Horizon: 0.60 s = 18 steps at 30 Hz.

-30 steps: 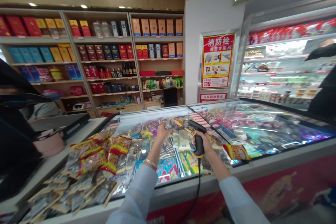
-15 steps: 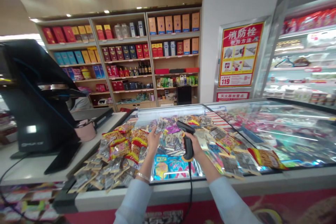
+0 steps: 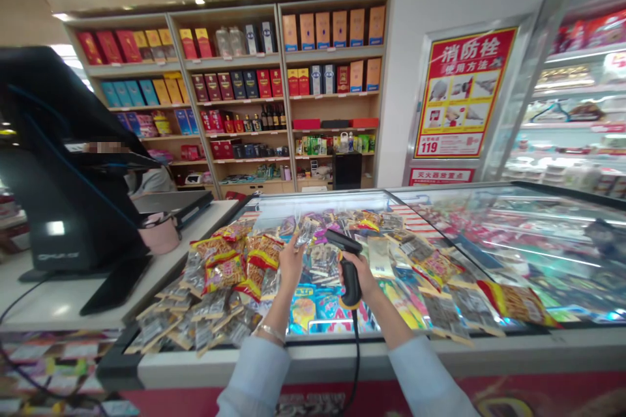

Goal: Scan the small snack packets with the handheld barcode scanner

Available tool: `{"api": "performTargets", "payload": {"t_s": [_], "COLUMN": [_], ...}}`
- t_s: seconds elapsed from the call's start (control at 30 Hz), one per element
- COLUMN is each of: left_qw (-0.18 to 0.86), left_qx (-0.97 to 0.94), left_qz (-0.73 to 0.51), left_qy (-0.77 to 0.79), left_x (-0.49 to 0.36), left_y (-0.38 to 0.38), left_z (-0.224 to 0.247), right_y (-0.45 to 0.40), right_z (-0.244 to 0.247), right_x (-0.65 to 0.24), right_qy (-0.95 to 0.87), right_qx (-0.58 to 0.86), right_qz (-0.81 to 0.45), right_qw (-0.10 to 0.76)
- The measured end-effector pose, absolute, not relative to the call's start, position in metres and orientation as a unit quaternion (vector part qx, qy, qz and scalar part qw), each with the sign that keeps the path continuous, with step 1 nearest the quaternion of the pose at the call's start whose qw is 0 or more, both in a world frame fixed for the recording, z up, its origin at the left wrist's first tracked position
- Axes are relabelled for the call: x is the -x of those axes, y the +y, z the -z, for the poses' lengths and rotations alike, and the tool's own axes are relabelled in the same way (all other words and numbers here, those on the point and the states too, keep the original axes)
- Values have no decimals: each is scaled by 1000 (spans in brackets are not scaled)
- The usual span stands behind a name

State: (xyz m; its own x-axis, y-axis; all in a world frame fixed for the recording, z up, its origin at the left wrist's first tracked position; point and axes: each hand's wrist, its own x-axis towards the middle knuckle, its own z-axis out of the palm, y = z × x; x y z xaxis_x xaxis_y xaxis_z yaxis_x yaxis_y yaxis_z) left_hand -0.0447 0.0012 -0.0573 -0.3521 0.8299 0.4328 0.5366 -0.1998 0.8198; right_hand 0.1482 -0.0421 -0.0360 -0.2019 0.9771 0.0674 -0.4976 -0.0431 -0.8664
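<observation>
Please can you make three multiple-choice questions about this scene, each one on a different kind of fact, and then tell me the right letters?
1. Where is the metal bracelet?
A) On the left arm, near the wrist
B) On the right wrist
C) On the counter

2. What colour is the cable of the barcode scanner?
A) White
B) Black
C) Red

3. What is the left hand doing?
A) Lying flat on the glass
B) Pinching a small foil packet
C) Gripping the scanner

Answers:
1. A, the bracelet shows just below the left hand.
2. B, the black cable hangs down from the scanner's base.
3. B, the fingers hold the packet up, while the right hand grips the scanner.
</observation>
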Motion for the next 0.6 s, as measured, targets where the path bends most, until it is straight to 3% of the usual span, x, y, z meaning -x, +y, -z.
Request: {"api": "performTargets", "payload": {"t_s": [0.6], "left_qw": [140], "left_qx": [-558], "left_qz": [-557], "left_qy": [599], "left_x": [45], "left_y": [1], "left_z": [59], "right_y": [-43], "right_z": [36], "right_x": [-149], "right_qy": [-393], "right_qx": [281], "right_qz": [-672], "right_qw": [562]}}
